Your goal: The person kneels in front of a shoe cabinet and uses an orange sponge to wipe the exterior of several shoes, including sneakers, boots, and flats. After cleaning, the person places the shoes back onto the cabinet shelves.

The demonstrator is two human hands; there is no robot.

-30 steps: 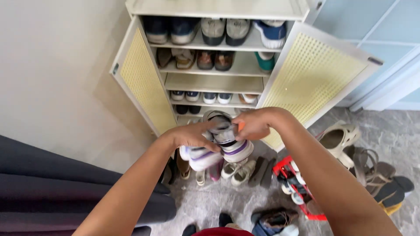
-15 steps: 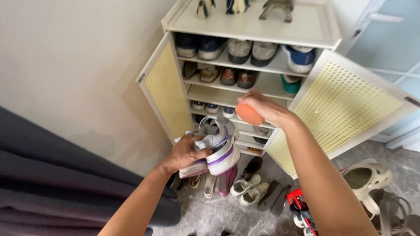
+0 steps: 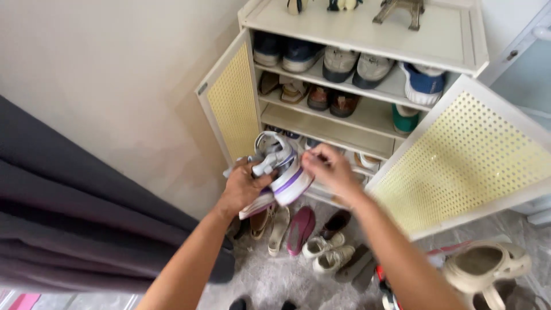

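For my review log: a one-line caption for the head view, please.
Left hand holds a pair of white-and-purple sneakers before an open shoe cabinet; right hand touches them.

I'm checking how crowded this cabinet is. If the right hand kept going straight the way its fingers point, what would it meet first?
Probably the white and purple sneaker held by the left hand; the right hand points left, fingertips about touching it.

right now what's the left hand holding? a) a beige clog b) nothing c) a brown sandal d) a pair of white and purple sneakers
d: the left hand grips a pair of white and purple sneakers in front of the open shoe cabinet, while the beige clog lies on the floor to the right, away from both hands.
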